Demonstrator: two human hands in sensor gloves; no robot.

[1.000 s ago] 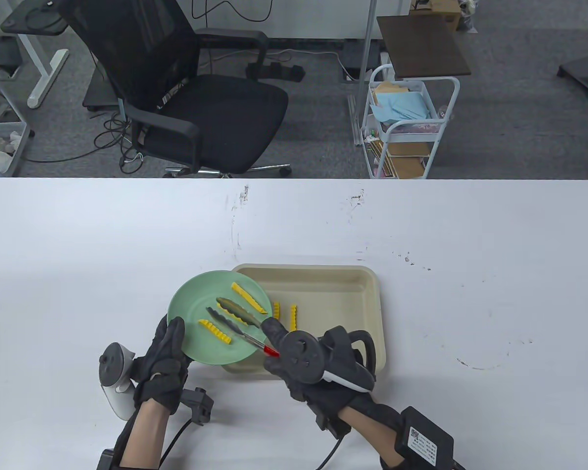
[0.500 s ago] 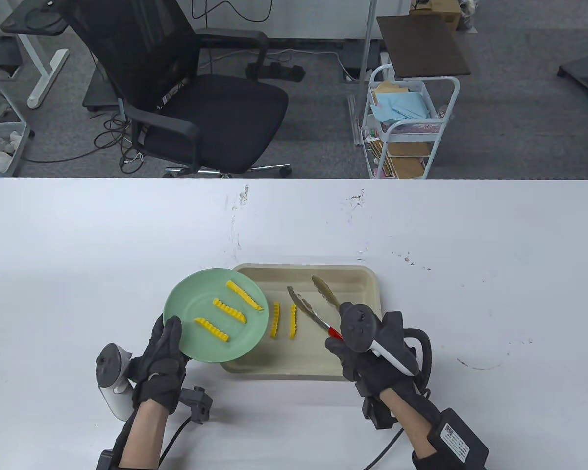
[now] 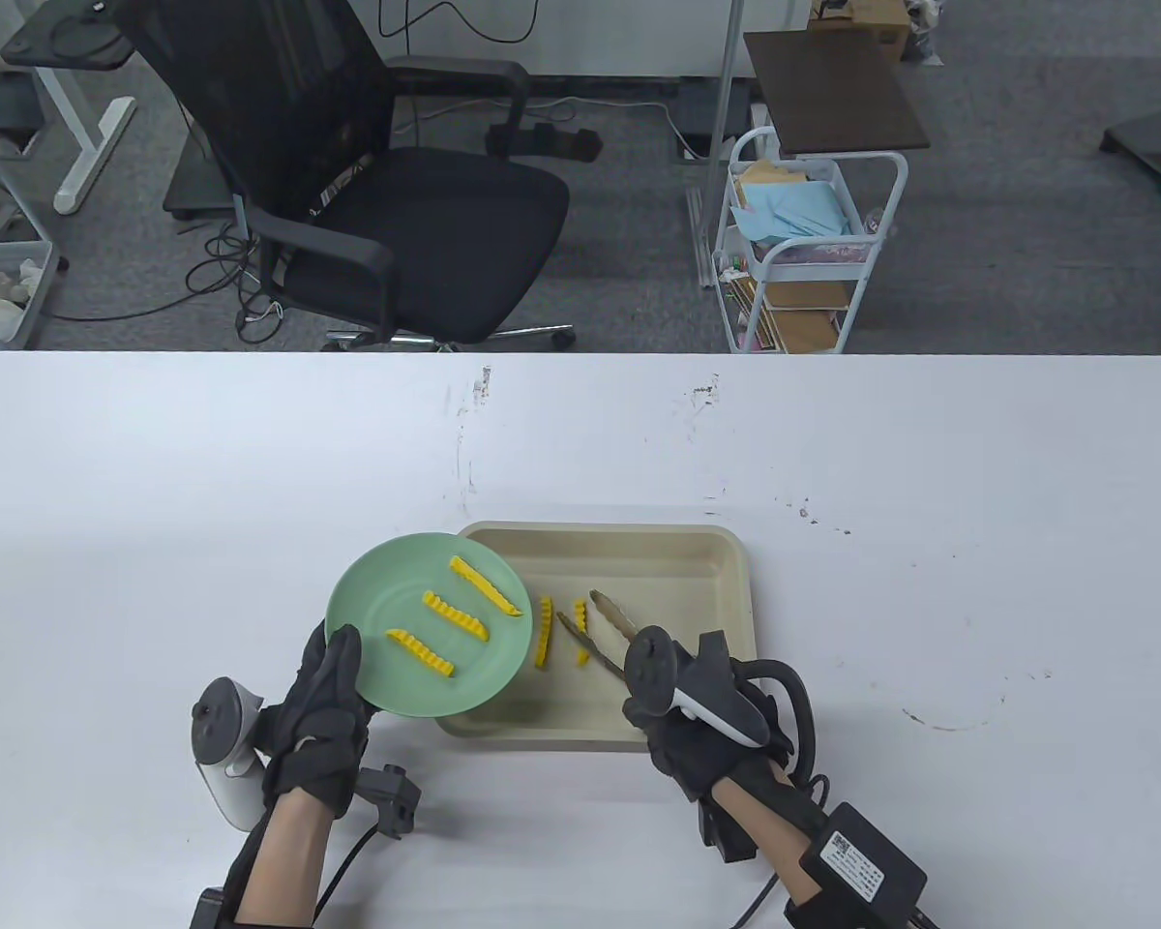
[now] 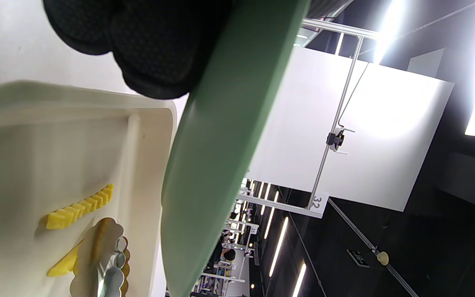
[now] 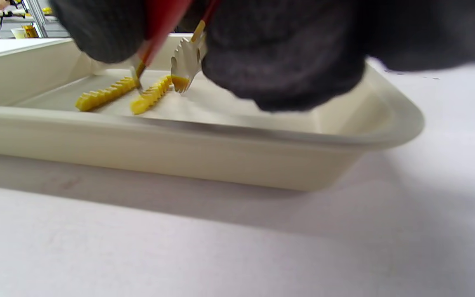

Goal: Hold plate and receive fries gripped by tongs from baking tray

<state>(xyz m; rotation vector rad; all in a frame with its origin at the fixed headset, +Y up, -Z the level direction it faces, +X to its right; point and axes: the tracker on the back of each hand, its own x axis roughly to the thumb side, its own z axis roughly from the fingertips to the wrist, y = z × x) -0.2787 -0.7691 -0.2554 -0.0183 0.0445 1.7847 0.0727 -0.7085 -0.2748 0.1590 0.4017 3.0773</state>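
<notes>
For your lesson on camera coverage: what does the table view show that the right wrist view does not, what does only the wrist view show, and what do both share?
Only the table view shows the left hand holding the green plate with three fries on it, plus the chair behind. Only the right wrist view shows the tray's outer side wall from low down and the right hand's fingertips close up. Both show the tray, the tongs and two fries in the tray.

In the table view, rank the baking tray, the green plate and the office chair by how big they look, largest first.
1. office chair, though it stands farther off, on the floor
2. baking tray, partly covered by the plate
3. green plate, held up nearer the camera
</notes>
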